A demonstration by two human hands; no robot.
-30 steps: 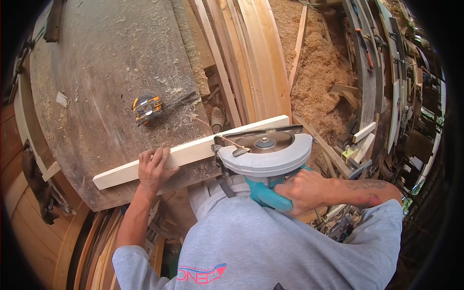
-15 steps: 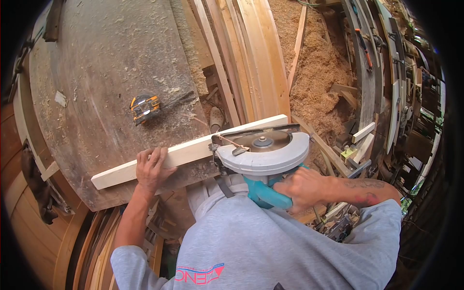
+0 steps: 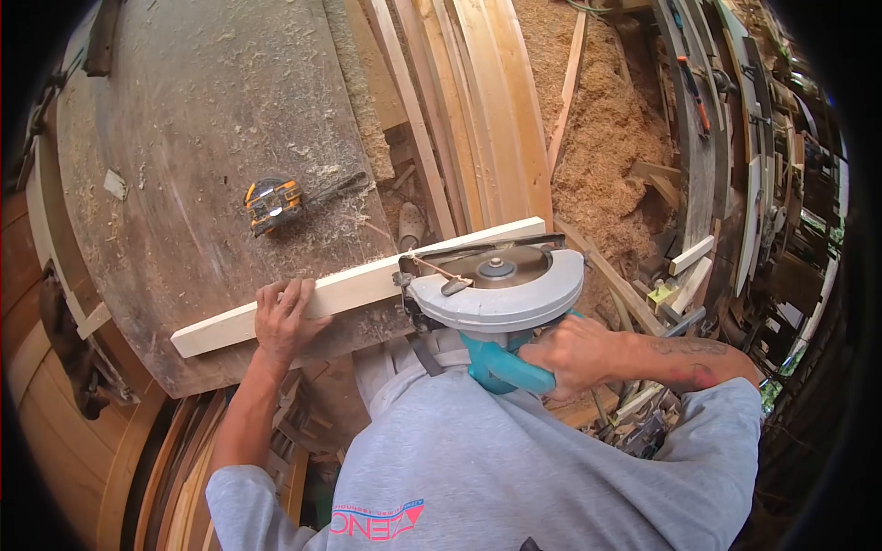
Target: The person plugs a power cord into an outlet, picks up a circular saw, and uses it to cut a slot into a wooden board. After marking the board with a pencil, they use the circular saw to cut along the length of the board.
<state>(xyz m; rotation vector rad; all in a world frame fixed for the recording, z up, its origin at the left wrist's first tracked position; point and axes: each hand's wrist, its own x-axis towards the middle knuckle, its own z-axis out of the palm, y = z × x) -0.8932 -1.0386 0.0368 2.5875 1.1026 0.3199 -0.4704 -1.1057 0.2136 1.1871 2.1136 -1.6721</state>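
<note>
My right hand [image 3: 571, 354] is wrapped around the teal rear handle of a circular saw [image 3: 519, 308]. Its round blade [image 3: 499, 268] shows inside the grey guard. The saw rests against a pale wooden strip [image 3: 363, 285], near the strip's right end, which juts past the workbench edge. Over the strip's left half, my left hand [image 3: 287, 317] curls its fingers across the top and grips it. A thin cord with a small dark piece [image 3: 455, 286] lies over the saw's front. Where the blade meets the wood is hidden from view.
A black and orange tape measure [image 3: 274, 206] lies on the dusty workbench [image 3: 202, 110]. Long boards [image 3: 501, 119] stretch away beyond the bench. Sawdust [image 3: 602, 147] is heaped at the right, near offcuts [image 3: 691, 255] and stacked timber. A shoe [image 3: 411, 225] shows below the strip.
</note>
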